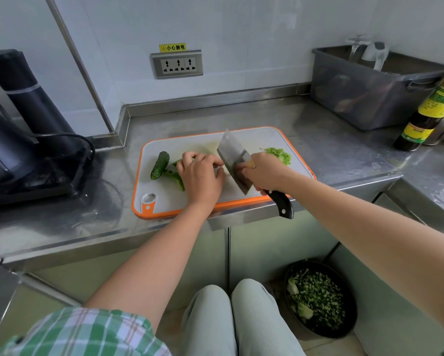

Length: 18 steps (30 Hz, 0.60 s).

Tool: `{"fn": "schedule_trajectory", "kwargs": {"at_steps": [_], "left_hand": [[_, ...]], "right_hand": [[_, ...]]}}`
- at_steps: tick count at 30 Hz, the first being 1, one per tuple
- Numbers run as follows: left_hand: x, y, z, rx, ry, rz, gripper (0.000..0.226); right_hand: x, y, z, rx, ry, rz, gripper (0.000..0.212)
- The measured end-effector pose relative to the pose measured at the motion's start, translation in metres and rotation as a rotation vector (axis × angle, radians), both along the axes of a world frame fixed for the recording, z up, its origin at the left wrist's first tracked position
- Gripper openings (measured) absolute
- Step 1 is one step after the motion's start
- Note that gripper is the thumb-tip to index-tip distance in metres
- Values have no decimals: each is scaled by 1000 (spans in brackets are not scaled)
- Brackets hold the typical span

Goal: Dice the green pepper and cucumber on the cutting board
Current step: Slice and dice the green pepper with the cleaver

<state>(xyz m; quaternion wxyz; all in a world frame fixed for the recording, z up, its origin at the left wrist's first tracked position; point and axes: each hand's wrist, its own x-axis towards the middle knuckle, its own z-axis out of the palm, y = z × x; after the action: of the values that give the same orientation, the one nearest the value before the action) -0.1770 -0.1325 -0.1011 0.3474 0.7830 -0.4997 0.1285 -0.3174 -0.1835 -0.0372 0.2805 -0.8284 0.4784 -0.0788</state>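
A white cutting board with an orange rim lies on the steel counter. A dark green cucumber lies at the board's left. Green pepper strips sit beside it, partly under my left hand, whose curled fingers press down on the pepper. My right hand grips the black handle of a cleaver; its blade stands on the board just right of my left fingers. A small pile of diced pepper lies at the board's right.
A black appliance with a cable stands at the left. A grey bin and a dark sauce bottle stand at the back right. On the floor a black bin holds green scraps. The board overhangs the counter's front edge.
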Motion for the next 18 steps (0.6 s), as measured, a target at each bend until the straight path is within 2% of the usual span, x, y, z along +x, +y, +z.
{"fn": "schedule_trajectory", "kwargs": {"at_steps": [11, 13, 16, 18], "left_hand": [[-1, -3, -3, 116, -28, -33, 15], [-1, -3, -2, 134, -17, -40, 17], [0, -4, 0, 151, -14, -30, 21], [0, -3, 0, 161, -23, -25, 23]], "right_hand": [[-41, -37, 5, -46, 67, -186, 9], [-35, -33, 5, -41, 18, -160, 4], [-21, -20, 5, 0, -23, -46, 19], [-18, -14, 2, 31, -4, 19, 18]]}}
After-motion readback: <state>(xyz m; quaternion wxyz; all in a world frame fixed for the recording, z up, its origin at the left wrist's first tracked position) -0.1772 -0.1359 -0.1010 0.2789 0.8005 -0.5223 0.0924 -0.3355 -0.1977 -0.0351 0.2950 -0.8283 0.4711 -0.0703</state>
